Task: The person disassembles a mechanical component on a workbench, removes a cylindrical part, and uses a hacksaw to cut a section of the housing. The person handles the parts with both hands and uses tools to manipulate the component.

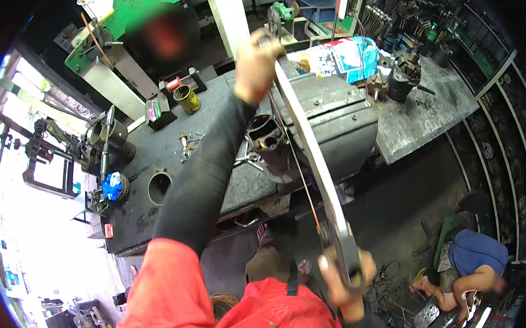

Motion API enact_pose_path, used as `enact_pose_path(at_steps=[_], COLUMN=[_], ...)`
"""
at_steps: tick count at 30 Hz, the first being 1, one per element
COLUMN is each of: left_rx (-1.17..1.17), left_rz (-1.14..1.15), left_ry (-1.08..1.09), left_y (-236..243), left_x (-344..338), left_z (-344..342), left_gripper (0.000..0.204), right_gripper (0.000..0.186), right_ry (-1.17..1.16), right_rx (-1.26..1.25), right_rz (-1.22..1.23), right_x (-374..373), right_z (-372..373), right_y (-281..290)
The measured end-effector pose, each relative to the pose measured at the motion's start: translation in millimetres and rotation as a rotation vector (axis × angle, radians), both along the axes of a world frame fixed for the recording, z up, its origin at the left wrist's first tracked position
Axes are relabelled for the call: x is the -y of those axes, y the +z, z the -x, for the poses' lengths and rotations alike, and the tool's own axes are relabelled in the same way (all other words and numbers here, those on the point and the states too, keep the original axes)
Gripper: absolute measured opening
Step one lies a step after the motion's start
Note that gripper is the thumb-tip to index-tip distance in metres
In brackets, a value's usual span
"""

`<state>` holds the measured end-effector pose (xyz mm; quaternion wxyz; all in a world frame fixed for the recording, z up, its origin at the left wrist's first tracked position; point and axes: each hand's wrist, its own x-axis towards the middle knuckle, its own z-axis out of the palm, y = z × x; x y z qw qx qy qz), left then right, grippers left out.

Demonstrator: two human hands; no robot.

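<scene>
I hold a hacksaw (310, 143) over the workbench's front edge, its frame slanting from far left to near right. My left hand (257, 69) is closed round the far end of the frame. Round the handle end, close to my body, my right hand (346, 282) is closed. The thin blade runs along the left side of the frame. Beside and below it stands a dark hollow metal part (270, 143) with a round bore. To its right sits a large grey metal housing (339, 123) with bolts on top. Whether the blade touches metal, I cannot tell.
The dark workbench (137, 216) carries a yellow-stained can (186, 99), a metal cylinder (159, 187) and loose bolts (188, 148). A blue-and-white bag (353, 57) lies behind the housing. At the lower right a person in a blue shirt (479, 255) crouches. Another person, blurred, is beyond the bench.
</scene>
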<state>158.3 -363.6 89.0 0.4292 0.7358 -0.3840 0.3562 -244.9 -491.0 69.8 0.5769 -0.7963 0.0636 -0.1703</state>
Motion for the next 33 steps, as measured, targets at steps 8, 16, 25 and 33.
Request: enact_pose_path(at_steps=[8, 16, 25, 33], left_rx=[-0.658, -0.936, 0.186, 0.157], left_rz=[0.458, 0.404, -0.092, -0.215], left_ry=[-0.248, -0.2, 0.154, 0.234], left_y=[44, 6, 20, 44], left_x=[-21, 1, -9, -18], left_z=[-49, 58, -33, -16], left_gripper=[0.012, 0.012, 0.016, 0.008], right_gripper=[0.02, 0.013, 0.02, 0.016], right_ry=[0.072, 0.041, -0.003, 0.023], right_rx=[0.069, 0.183, 0.057, 0.205], right_rz=[0.075, 0.036, 0.1, 0.026], right_x=[-7, -3, -5, -1], right_z=[-71, 15, -33, -46], right_y=[-17, 18, -20, -33])
